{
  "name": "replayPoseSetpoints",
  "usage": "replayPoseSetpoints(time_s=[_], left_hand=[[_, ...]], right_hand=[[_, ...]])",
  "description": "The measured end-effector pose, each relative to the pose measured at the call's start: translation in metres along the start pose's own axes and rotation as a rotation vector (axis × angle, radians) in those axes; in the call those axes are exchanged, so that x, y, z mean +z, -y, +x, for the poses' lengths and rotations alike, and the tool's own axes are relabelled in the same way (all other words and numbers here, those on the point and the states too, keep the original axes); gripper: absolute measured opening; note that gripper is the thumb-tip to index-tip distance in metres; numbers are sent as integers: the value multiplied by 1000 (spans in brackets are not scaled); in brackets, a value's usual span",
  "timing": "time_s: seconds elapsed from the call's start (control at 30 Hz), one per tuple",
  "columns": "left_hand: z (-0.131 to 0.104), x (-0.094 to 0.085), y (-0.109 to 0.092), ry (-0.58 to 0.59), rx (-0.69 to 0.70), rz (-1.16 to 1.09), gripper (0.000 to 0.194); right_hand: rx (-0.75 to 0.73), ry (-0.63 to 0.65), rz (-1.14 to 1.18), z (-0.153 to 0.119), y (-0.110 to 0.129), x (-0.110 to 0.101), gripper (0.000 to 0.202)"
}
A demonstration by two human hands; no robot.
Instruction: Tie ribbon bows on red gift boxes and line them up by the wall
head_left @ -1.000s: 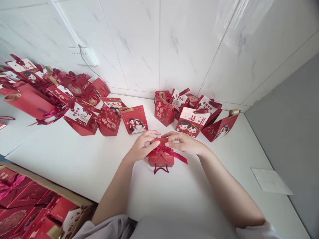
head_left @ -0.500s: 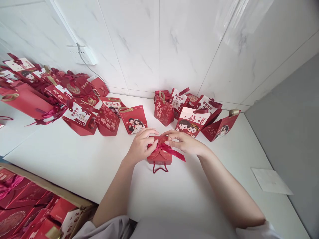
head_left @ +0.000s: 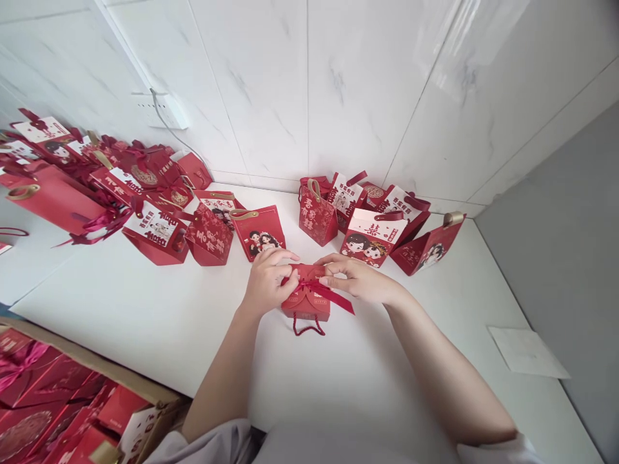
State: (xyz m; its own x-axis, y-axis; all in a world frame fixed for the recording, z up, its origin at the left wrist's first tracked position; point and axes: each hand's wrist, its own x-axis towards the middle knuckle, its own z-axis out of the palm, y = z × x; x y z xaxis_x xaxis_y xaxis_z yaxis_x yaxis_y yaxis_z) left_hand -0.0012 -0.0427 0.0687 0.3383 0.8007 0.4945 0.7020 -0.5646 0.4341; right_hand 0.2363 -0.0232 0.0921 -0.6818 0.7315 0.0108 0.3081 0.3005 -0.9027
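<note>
A small red gift box [head_left: 305,312] with petal-like top flaps and a twisted cord handle [head_left: 309,332] lies on the white table in front of me. Across its top runs a dark pink ribbon [head_left: 333,298], one long tail hanging past the right side. My left hand [head_left: 271,278] is at the box's left edge, thumb and fingers closed together on the ribbon's left part, much of which they hide. On the opposite side, my right hand [head_left: 355,277] pinches the ribbon near the middle, its fingers curled over the box's far right corner.
Upright red and white gift boxes [head_left: 374,237] stand behind my hands, against the tiled wall [head_left: 271,84]. More crowd the left side [head_left: 53,193]. A carton of red boxes [head_left: 48,399] sits at lower left. A white sheet [head_left: 527,351] lies at the right edge.
The gift box has shifted slightly to the left, its cord handle and ribbon tail moving with it. My left hand has moved a little left too; my right hand stays nearly in place.
</note>
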Motion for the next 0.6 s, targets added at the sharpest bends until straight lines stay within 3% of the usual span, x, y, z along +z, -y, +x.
replayPoseSetpoints(time_s=[0.13, 0.3, 0.43, 0.6], left_hand=[[2, 1, -3, 76, -150, -228, 32], [2, -1, -5, 235, -254, -349, 30], [2, -7, 0, 359, -282, -391, 30], [3, -14, 2, 400, -265, -341, 36]], right_hand=[[51, -23, 76, 0, 4, 2, 39], [75, -83, 116, 1, 2, 1, 48], [74, -116, 77, 1, -1, 1, 52], [92, -145, 61, 4, -5, 4, 48]])
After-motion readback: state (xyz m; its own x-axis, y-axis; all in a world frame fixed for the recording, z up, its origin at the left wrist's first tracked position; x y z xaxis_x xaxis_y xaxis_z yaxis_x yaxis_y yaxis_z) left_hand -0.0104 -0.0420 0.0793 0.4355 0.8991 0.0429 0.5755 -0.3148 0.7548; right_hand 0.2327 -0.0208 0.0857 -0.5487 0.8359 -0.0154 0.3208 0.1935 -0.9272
